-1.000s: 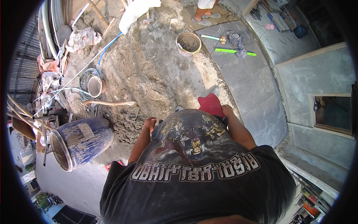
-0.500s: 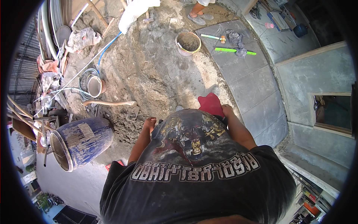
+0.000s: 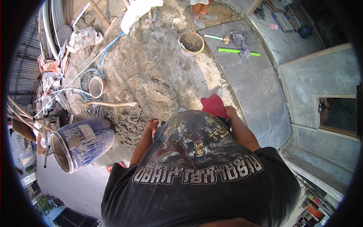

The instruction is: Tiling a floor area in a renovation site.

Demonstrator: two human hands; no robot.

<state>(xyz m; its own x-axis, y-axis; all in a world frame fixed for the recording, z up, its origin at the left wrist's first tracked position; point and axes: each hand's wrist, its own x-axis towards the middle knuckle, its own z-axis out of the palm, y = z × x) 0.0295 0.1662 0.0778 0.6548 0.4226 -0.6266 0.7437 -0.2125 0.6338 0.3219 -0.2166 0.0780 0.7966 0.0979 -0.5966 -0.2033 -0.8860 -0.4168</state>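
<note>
My left hand (image 3: 152, 124) hangs beside my dark printed shirt (image 3: 196, 151), fingers curled in; whether anything is inside them is hidden. On the other side, my right hand (image 3: 230, 111) is closed at the edge of a red cloth-like piece (image 3: 214, 105), which lies in front of my body. Part of that red piece disappears behind the shirt. Just past it shows the tip of a grey shoe (image 3: 219, 91). Nearest to my left hand is a heap of wet grey mortar (image 3: 130, 126), with a long wooden handle (image 3: 111, 103) lying at its far side.
A bucket of mortar (image 3: 191, 43) stands ahead, beside grey floor tiles (image 3: 261, 90). On the tiles lie a mallet (image 3: 217, 38), a bright green level (image 3: 227, 50) and a dark plastic bag (image 3: 238, 39). Leftward are a tipped blue barrel (image 3: 87, 142) and a small bucket (image 3: 97, 87). A person's legs (image 3: 200, 10) stand far ahead.
The other person's legs and shoes at the far edge have shifted, and more of both legs shows. My hands and the red piece stay where they were.
</note>
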